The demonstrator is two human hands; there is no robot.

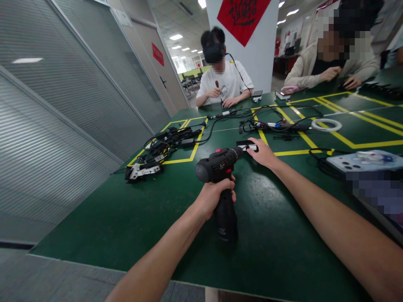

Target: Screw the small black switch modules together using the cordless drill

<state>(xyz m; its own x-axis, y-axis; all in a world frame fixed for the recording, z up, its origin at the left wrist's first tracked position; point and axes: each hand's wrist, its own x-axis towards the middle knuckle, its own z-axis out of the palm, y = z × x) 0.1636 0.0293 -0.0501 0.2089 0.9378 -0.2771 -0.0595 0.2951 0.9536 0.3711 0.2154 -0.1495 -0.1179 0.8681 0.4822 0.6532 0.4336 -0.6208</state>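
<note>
My left hand (217, 195) is wrapped round the grip of a black cordless drill (217, 163). The drill stands roughly upright, its chuck pointing away from me and to the right. Just past the chuck, a small black and white part (247, 146) rests on or just above the table, with the drill's tip at it; whether they touch I cannot tell. From the right, my right hand (260, 152) pinches that part between thumb and fingers.
Tangled black cables (173, 140) and a white-and-black bracket (143, 171) lie to the left on the green table (176, 197). Farther right are a white ring (326, 125) and a phone (365, 160). One person (225, 82) sits opposite holding a screwdriver; another person (333, 69) sits at right.
</note>
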